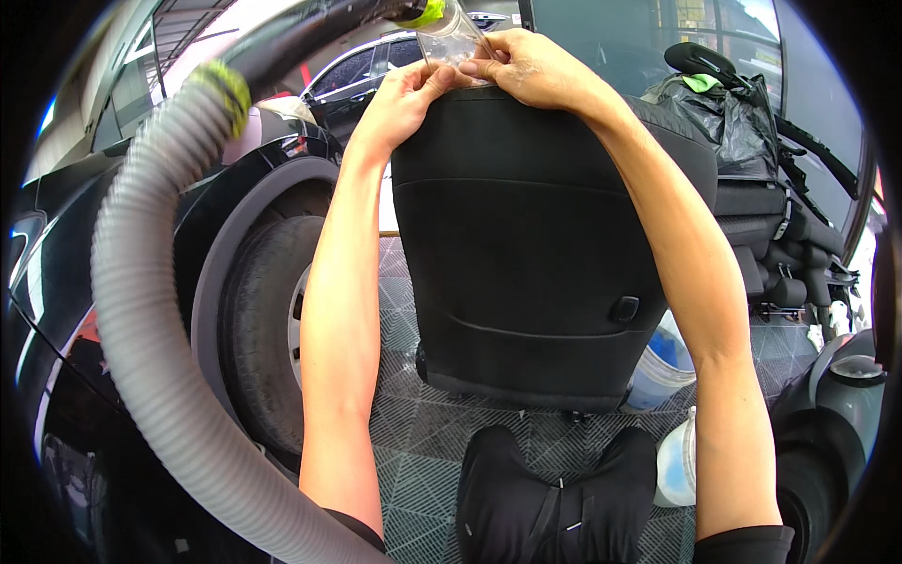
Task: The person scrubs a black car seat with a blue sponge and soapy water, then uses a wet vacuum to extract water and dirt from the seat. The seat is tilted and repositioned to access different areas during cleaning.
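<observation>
A black car seat (521, 240) stands upright before me with its back panel facing me. At its top edge, both my hands grip a clear plastic vacuum nozzle (451, 44). My left hand (402, 106) has its thumb and fingers at the nozzle's lower left edge. On the other side my right hand (542, 74) pinches the lower right edge, wrist over the seat top. The nozzle's mouth and the far face of the seat are hidden. A black tube (310, 42) leads from the nozzle to a grey corrugated hose (141, 296), with yellow-green tape at the joints.
A black car with its wheel (275, 310) is close on my left. Two buckets, one translucent (655, 381) and one white (678, 462), stand right of the seat. Removed seats (754, 211) and a black plastic bag (733, 127) are piled behind. A vacuum machine (838, 409) is at right.
</observation>
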Available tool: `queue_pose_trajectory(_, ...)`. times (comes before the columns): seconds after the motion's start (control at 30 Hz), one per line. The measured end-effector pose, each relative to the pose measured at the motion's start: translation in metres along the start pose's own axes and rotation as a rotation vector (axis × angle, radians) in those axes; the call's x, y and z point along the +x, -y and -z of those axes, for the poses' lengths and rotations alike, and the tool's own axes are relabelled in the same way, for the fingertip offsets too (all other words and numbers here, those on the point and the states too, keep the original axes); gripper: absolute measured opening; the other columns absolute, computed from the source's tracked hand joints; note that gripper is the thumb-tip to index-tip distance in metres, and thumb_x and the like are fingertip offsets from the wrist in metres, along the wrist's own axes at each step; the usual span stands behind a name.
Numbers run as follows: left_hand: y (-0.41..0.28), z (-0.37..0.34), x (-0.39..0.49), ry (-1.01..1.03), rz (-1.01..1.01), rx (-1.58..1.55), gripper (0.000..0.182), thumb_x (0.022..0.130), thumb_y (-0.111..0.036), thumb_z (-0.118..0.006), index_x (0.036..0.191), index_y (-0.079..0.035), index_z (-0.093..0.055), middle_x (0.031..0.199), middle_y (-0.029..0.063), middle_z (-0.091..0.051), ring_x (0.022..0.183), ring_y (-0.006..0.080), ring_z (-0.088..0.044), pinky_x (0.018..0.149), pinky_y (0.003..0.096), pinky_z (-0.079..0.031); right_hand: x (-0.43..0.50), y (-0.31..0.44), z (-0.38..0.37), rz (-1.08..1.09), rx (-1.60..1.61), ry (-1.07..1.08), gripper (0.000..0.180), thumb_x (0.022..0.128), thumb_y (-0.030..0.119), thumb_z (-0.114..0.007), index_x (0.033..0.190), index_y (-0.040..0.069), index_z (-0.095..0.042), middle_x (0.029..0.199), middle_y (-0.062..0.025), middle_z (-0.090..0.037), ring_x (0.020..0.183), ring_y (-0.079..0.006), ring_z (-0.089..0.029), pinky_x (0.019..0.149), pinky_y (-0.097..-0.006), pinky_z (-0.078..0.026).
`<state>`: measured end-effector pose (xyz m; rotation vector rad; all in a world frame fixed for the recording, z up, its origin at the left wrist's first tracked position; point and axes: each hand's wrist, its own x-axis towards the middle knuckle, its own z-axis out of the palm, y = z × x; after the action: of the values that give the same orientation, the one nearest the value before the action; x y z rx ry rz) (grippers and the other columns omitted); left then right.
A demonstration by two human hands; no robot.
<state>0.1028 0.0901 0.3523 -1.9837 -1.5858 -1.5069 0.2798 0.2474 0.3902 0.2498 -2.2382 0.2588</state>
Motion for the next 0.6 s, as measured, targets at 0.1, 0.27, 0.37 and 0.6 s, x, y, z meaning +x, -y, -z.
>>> queue_pose_trajectory(0.1,-0.001,-0.006,-0.009,-0.084,-0.047,-0.002,0.04,0.112,-0.039,-0.063,0.118,-0.002,-0.077,0.107,0.0039,-0.079,0.102,0.0107,-0.07,0.097,0.0288,-0.055,-0.005,-0.001,-0.005,0.085,0.034,-0.056,0.037,0.104,0.037,-0.072,0.097,0.001,-0.073,0.079,-0.0131,-0.07,0.074,-0.0222,-0.064,0.072,-0.039,-0.052)
queue_pose_trajectory(0.27,0.002,-0.019,-0.012,-0.187,-0.126,-0.074,0.04,0.111,-0.04,-0.064,0.115,-0.002,-0.077,0.104,0.0037,-0.079,0.1,0.0103,-0.069,0.096,0.028,-0.054,-0.011,-0.003,-0.005,0.087,0.11,-0.075,0.032,0.106,0.03,-0.07,0.101,-0.001,-0.072,0.077,-0.0074,-0.062,0.075,-0.015,-0.054,0.071,-0.0348,-0.047)
queue_pose_trajectory(0.37,-0.001,-0.022,-0.016,-0.202,-0.163,-0.066,0.041,0.109,-0.042,-0.066,0.115,-0.003,-0.077,0.104,0.0038,-0.079,0.1,0.0098,-0.069,0.097,0.028,-0.053,-0.013,-0.003,-0.004,0.146,0.069,-0.091,0.031,0.106,0.03,-0.071,0.102,-0.001,-0.073,0.077,-0.0072,-0.06,0.074,-0.0149,-0.052,0.07,-0.0343,-0.047)
queue_pose_trajectory(0.6,0.001,-0.021,-0.022,-0.242,-0.184,-0.045,0.044,0.107,-0.045,-0.068,0.116,-0.003,-0.077,0.104,0.0027,-0.078,0.102,0.0101,-0.068,0.098,0.0287,-0.052,-0.022,0.008,-0.001,0.163,0.041,-0.1,0.03,0.104,0.028,-0.073,0.1,-0.001,-0.073,0.077,-0.0081,-0.061,0.073,-0.0157,-0.053,0.069,-0.036,-0.046)
